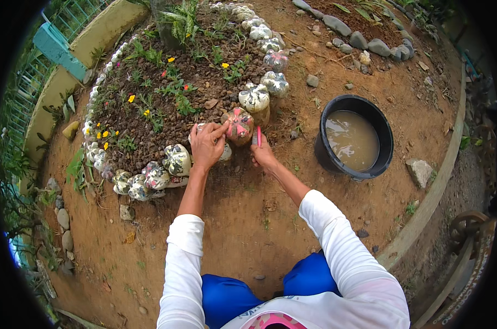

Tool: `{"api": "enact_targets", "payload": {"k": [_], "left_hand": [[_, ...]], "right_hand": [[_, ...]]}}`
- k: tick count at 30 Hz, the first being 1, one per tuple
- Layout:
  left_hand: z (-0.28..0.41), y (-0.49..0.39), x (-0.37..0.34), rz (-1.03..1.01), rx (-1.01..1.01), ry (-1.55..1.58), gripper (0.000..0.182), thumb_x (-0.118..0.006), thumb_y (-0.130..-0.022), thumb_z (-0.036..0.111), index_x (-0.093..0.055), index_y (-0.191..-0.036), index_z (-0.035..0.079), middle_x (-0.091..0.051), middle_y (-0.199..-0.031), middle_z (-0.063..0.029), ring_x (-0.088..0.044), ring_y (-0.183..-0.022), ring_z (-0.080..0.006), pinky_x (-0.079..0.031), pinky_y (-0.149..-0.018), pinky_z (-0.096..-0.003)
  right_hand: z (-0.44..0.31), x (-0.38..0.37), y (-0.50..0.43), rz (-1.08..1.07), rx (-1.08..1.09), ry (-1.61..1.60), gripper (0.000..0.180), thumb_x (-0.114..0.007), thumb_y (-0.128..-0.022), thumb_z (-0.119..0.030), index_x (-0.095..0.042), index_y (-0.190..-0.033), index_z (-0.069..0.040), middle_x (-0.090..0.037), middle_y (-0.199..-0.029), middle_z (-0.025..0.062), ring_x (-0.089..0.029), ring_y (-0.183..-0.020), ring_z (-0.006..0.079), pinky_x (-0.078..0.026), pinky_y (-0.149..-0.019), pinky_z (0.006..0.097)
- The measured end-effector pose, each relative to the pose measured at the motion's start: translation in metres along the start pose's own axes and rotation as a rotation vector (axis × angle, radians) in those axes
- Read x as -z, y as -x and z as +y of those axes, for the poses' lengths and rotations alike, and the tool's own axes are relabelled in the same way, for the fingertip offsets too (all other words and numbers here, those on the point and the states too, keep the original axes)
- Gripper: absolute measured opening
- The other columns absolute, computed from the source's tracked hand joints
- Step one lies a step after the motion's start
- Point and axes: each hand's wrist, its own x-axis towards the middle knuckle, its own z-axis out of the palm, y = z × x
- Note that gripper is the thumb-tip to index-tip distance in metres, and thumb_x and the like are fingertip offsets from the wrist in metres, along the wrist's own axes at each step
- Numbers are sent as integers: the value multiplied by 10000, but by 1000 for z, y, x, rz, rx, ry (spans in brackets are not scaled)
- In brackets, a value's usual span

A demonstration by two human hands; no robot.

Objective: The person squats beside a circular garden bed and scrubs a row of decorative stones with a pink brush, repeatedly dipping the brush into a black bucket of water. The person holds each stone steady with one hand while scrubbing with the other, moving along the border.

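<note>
My right hand (263, 155) grips a small pink brush (257, 136) with pale bristles, held upright against the side of an upturned plastic bottle (237, 123). Worn pink and red paint marks the bottle's lobed base. My left hand (208, 142) lies palm down over the neighbouring white bottle (225, 154) and hides most of it; a fingertip touches the pink-marked one. Behind these stands a bottle with flaking white paint (254, 98). To the left, a white and dark mottled bottle (177, 160) continues the border.
The bottle row edges a soil bed (149, 119) with small flowering plants and a tree trunk (166, 24). At right stands a black bucket (320, 135) of murky water. Beyond it are a broken stone block (419, 172), a curved concrete kerb (441, 193) and a stone-ringed bed (378, 47).
</note>
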Motion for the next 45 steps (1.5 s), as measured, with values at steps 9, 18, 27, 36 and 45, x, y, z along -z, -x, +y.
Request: {"api": "enact_targets", "payload": {"k": [9,18,27,36,45], "left_hand": [[-3,1,-1,-12,12,-16,366,-618,-866,119,-712,-1197,245,-636,-935,18,-620,-944,-197,-248,-1128,-532],[-10,7,3,7,34,-42,369,-624,-840,111,-729,-1155,271,-651,-924,14,-623,-950,-213,-287,-1119,-504],[-9,10,5,-25,56,-53,392,-605,-844,111,-719,-1183,270,-644,-928,12,-620,-958,-207,-275,-1125,-509],[1,-1,1,-19,27,-14,380,-606,-843,112,-717,-1182,245,-641,-932,9,-617,-962,-209,-264,-1125,-500],[-11,13,5,-20,54,-48,380,-609,-833,119,-723,-1169,255,-643,-926,7,-618,-959,-206,-277,-1117,-496]], "right_hand": [[14,-1,-3,-9,-27,91,777,-469,-883,-84,-108,-1559,-212,-567,-849,83,-504,-510,144,-444,-429,291],[-4,-7,-2,16,386,83,766,-480,-860,-75,-173,-1557,-152,-509,-1325,151,-561,-1070,285,-443,-942,353],[-19,-56,41,21,51,-353,862,-485,-936,-148,116,-1547,-241,-528,-967,117,-511,-546,139,-442,-394,281],[3,-51,-5,61,-246,-211,1016,-548,-921,-235,285,-1501,-200,-546,-771,70,-514,-559,162,-449,-462,312],[-6,-80,36,-48,-38,-469,567,-625,-902,-228,-237,-1298,-111,-536,-828,46,-563,-628,143,-501,-503,299]]}}
